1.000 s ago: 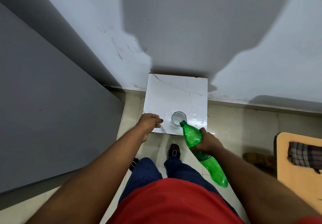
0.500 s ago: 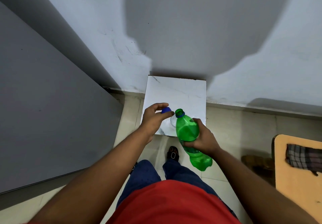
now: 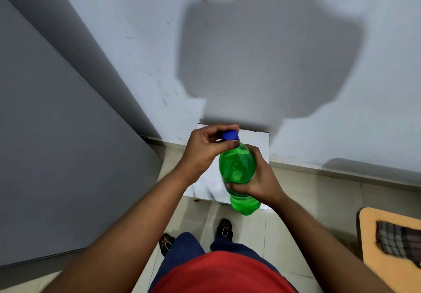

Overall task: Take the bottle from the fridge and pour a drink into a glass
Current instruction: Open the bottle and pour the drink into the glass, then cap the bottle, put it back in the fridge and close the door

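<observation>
Above the white table's near edge, your right hand wraps the green bottle mid-body; your left hand pinches the blue cap; thin plastic probably dents, so grip gently; glass hidden.

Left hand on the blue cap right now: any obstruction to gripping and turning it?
Probably none. The left hand already has fingers and thumb curled round the blue cap on the green bottle, which the right hand grips mid-body above the white table. Nothing else crowds the cap.
</observation>
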